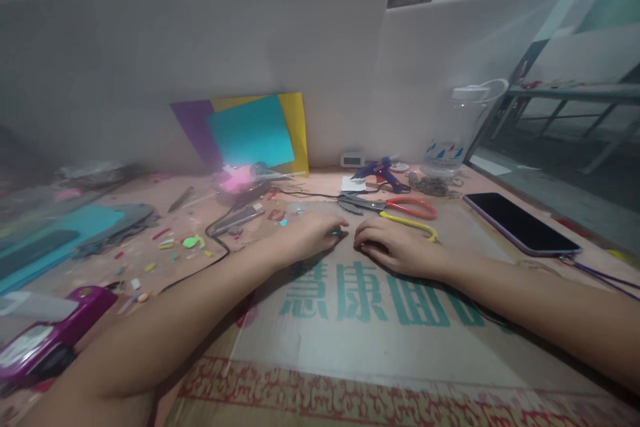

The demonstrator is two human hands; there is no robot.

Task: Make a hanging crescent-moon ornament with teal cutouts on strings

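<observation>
My left hand (314, 238) rests low over the printed cardboard sheet (320, 347), its fingers curled in toward the thumb. A small teal piece (336, 233) shows at those fingertips, too small to make out well. Facing it across a narrow gap, my right hand (400, 245) lies with loosely bent fingers; a space shows between them and the thumb, with nothing visible inside. Just behind the right hand are pliers (385, 205) with one orange and one yellow handle, their jaws pointing left. Teal foam scraps (283, 222) lie behind the left hand.
A blue glue gun (383, 173), a small white display (353, 159) and a clear bottle (445, 140) stand behind. Right lies a phone (520, 221). Leftward are a box cutter (240, 219), colourful scraps (190, 242), a black cable (220, 253) and a magenta device (60, 333). Coloured sheets (253, 133) lean on the partition.
</observation>
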